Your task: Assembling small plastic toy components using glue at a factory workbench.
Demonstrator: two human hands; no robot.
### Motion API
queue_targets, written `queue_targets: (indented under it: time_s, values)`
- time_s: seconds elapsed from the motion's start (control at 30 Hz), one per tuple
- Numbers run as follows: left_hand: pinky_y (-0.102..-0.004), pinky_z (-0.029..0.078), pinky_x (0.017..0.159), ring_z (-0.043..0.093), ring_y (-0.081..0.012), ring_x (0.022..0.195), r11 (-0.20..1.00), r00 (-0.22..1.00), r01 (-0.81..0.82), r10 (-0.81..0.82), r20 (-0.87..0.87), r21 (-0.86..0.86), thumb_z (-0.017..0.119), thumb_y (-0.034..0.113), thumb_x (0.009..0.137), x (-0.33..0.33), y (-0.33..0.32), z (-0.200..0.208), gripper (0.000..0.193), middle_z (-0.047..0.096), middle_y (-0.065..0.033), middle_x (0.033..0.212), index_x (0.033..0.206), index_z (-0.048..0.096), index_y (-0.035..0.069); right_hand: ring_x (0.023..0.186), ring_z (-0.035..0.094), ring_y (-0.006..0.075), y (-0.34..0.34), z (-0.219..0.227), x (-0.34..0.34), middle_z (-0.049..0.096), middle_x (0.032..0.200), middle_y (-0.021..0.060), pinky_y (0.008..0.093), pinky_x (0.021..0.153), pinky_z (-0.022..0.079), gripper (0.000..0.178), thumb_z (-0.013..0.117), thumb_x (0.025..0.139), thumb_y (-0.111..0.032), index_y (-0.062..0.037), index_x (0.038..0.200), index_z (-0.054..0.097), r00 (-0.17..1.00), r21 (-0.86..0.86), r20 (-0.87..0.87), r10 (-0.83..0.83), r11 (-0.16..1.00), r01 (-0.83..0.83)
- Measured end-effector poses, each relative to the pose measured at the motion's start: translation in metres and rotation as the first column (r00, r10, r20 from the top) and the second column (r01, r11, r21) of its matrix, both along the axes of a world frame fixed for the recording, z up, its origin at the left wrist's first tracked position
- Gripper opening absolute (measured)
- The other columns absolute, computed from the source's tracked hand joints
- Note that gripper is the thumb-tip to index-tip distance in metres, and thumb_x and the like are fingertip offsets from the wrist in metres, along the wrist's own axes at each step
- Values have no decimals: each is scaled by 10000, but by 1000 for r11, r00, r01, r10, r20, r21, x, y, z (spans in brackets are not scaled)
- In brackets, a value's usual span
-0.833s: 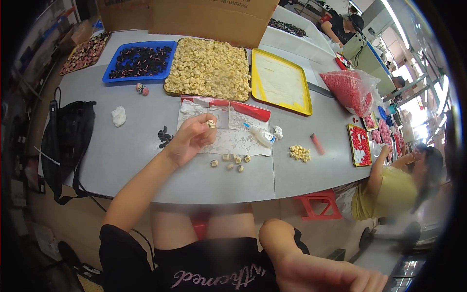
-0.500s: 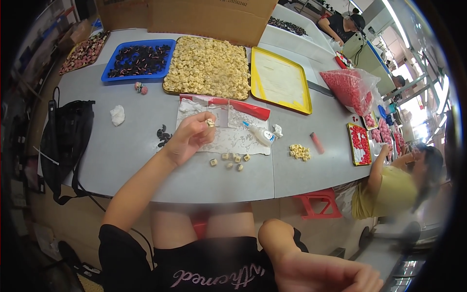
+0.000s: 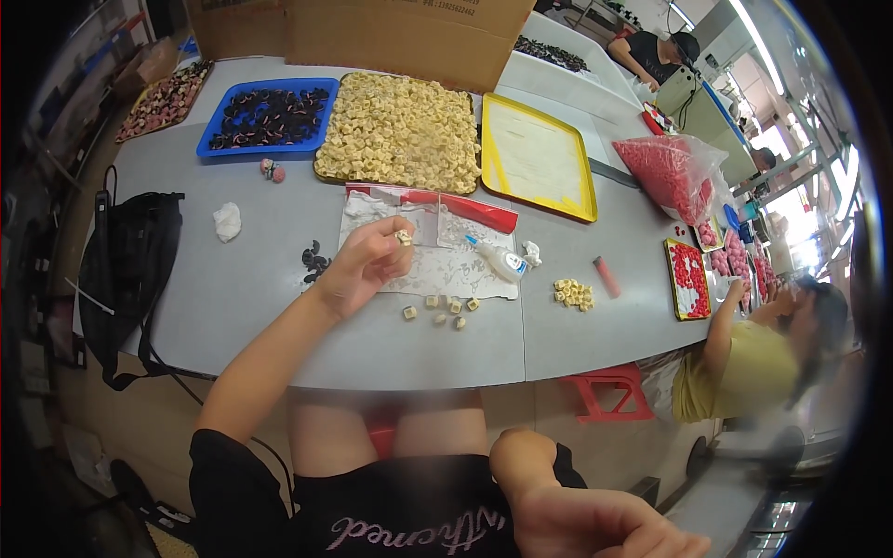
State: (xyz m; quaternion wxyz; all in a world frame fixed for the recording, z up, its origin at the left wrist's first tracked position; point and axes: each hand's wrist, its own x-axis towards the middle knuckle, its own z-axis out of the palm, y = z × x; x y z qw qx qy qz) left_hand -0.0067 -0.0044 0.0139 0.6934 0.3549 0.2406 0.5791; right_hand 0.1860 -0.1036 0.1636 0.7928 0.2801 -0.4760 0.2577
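Note:
My left hand is raised over the white work sheet. Its thumb and fingers pinch a small cream cube-like piece. My right hand is low at the bottom right, away from the table, with curled fingers. Its fingertips are cut off by the picture's edge, so anything in them is hidden. On the sheet lies a white glue bottle with a blue tip, beside a crumpled white tissue. Several loose cream pieces sit just in front of the sheet. Small black pieces lie left of my left hand.
At the back stand a tray of cream pieces, a blue tray of black pieces and a yellow-rimmed tray. A bag of red pieces rests at right. A black bag lies left. A co-worker sits at right.
My right hand has moved a little left and down, and its fingers are more curled. The left hand keeps its pinch on the cream piece, almost unmoved.

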Motion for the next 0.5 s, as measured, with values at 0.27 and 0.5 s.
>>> queue_targets:
  time_s: [0.27,0.5]
  values:
    - [-226,262,558,270,-78,572,1000,1000,-10,10,6,-2,579,261,788,-1,0,-2,271,273,54,612,909,473,43,788,484,171,9,8,-17,455,846,38,274,693,392,69,535,838,16,-44,856,506,957,70,-279,-81,992,104]
    - [-227,262,559,268,-79,573,1000,1000,6,-6,5,6,576,262,793,-1,-1,-4,266,270,54,612,915,478,47,746,493,167,-1,-6,-1,447,827,35,270,645,387,63,540,846,7,-43,853,500,999,-6,-43,23,1000,-23]
